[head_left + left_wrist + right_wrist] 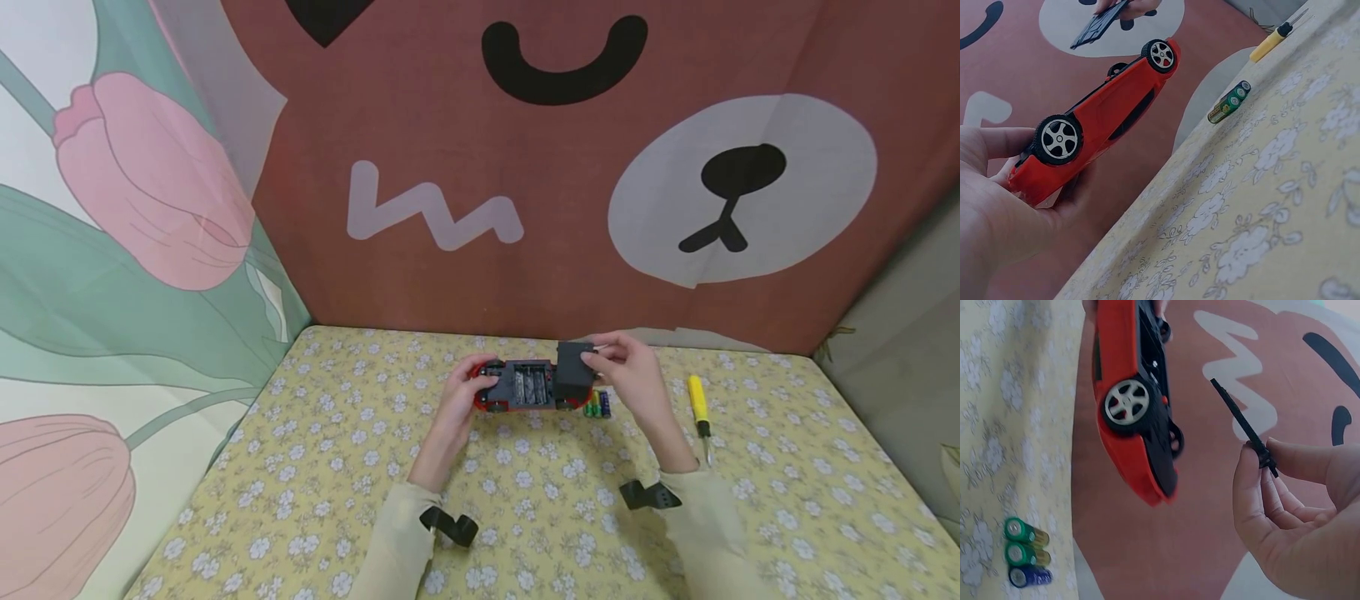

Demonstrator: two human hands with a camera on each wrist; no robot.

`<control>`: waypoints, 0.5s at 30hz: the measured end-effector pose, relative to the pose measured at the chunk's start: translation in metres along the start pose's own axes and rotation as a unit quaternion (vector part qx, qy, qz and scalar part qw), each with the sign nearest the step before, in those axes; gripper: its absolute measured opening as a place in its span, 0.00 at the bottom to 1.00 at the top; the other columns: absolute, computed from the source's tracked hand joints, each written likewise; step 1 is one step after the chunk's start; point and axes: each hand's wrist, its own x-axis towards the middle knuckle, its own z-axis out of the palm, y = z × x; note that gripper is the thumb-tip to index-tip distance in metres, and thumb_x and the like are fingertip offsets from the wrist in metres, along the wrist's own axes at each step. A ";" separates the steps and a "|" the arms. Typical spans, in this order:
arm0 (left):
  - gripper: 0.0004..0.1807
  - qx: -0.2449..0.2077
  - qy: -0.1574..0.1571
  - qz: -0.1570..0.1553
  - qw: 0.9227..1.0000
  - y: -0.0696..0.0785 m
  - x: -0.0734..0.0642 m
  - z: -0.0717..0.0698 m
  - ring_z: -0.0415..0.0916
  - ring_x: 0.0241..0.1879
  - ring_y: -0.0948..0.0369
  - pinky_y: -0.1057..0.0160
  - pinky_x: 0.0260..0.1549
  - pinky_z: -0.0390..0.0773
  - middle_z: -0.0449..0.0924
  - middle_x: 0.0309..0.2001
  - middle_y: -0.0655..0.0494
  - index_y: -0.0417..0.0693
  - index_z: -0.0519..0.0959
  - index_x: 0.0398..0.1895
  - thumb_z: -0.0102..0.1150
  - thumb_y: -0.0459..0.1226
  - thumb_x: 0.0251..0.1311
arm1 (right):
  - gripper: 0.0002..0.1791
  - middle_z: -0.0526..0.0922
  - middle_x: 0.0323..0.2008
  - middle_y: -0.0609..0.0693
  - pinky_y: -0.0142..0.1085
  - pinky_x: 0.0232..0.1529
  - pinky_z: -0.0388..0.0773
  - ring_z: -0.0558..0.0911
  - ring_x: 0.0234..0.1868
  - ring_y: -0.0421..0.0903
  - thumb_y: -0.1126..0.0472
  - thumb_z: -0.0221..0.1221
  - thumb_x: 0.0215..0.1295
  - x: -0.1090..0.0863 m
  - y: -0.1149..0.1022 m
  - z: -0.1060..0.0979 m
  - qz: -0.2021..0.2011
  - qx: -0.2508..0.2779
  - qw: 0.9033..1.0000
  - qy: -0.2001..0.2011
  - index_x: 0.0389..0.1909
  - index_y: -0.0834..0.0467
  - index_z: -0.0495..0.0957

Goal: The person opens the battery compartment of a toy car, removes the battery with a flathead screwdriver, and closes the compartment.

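My left hand (454,403) grips a red toy car (1104,125) by one end, lifted above the table with its wheels and black underside upward. The uncovered battery compartment (532,384) sits in the middle of that underside; whether anything lies in its slots, I cannot tell. Between thumb and fingers, my right hand (636,379) pinches a flat black battery cover (1241,419). In the head view the cover hides one end of the car, but the right wrist view has the two apart.
Three batteries (1025,555), two green and one blue, lie side by side on the flowered tablecloth (315,467) beyond the car. A screwdriver (698,404) with a yellow handle lies to the right. Printed cloth (450,283) hangs behind the table.
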 end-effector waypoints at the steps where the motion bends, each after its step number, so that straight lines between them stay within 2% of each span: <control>1: 0.20 0.002 -0.001 0.001 1.000 0.000 0.000 0.000 0.75 0.55 0.52 0.64 0.46 0.80 0.73 0.63 0.43 0.38 0.79 0.60 0.59 0.27 0.65 | 0.18 0.84 0.37 0.59 0.37 0.36 0.87 0.83 0.32 0.41 0.63 0.65 0.71 0.000 0.001 0.002 -0.001 0.000 1.000 -0.004 0.56 0.68 0.78; 15: 0.23 0.023 -0.002 -0.001 1.000 0.000 -0.001 0.003 0.74 0.54 0.53 0.64 0.46 0.79 0.74 0.62 0.44 0.34 0.76 0.63 0.60 0.27 0.63 | 0.13 0.85 0.33 0.58 0.41 0.31 0.86 0.84 0.28 0.48 0.67 0.64 0.71 -0.002 0.009 0.030 -0.018 -0.025 0.998 -0.050 0.53 0.68 0.80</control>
